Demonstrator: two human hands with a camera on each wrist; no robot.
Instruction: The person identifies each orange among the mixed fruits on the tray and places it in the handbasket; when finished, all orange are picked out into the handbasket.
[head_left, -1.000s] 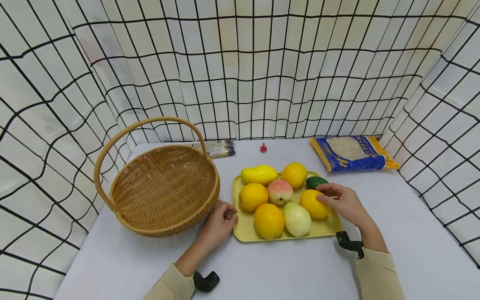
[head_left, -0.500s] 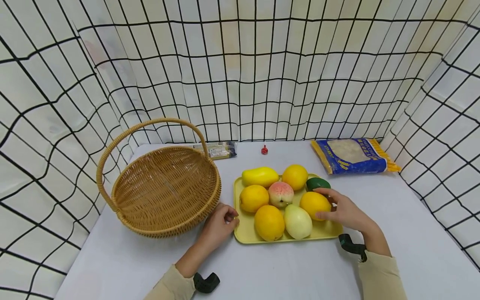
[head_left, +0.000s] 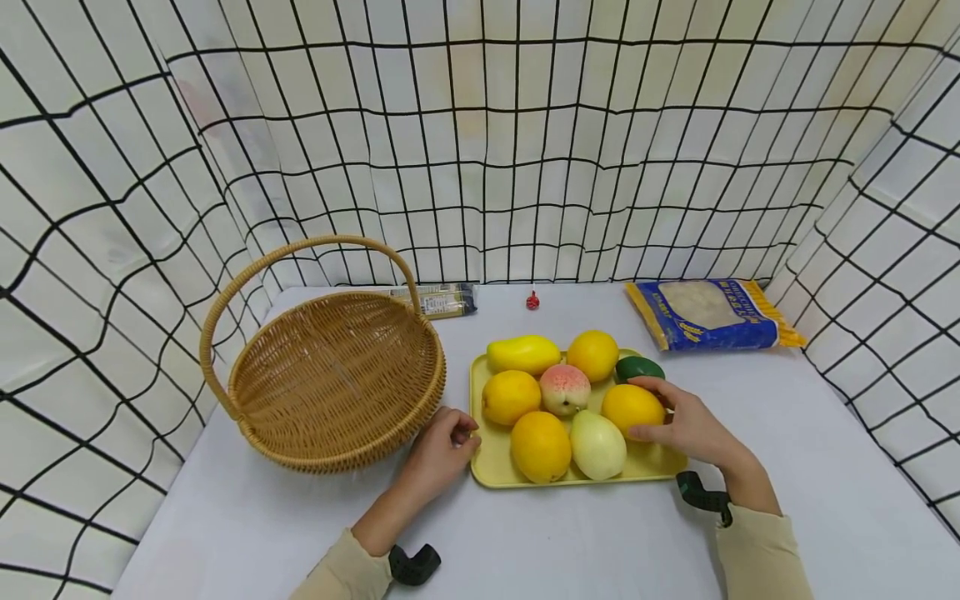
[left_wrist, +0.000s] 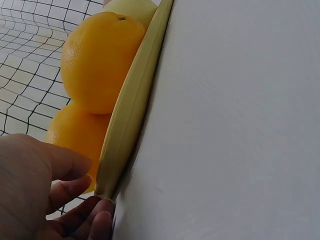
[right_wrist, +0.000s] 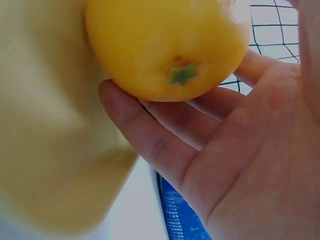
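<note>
A yellow tray (head_left: 495,467) holds several fruits. My right hand (head_left: 693,425) grips an orange (head_left: 628,407) at the tray's right side, its fingers on the far side and thumb on the near side. In the right wrist view the orange (right_wrist: 170,45) shows a green star-shaped stem mark, with fingers (right_wrist: 155,135) curled along it. My left hand (head_left: 442,446) is at the tray's left edge, fingers loosely bent. In the left wrist view its fingertips (left_wrist: 102,220) touch the tray's corner, and the thumb lies apart from the rim.
Also on the tray are a pear (head_left: 597,446), peach (head_left: 565,389), yellow papaya-like fruit (head_left: 522,355), dark green fruit (head_left: 637,368) and more oranges (head_left: 540,447). A wicker basket (head_left: 337,379) stands left. Behind lie a blue pasta bag (head_left: 712,313), narrow packet (head_left: 448,300) and red trinket (head_left: 532,301).
My right hand has gone from touching the orange with its fingertips to spreading thumb and fingers around it. The left hand has stayed at the tray's edge.
</note>
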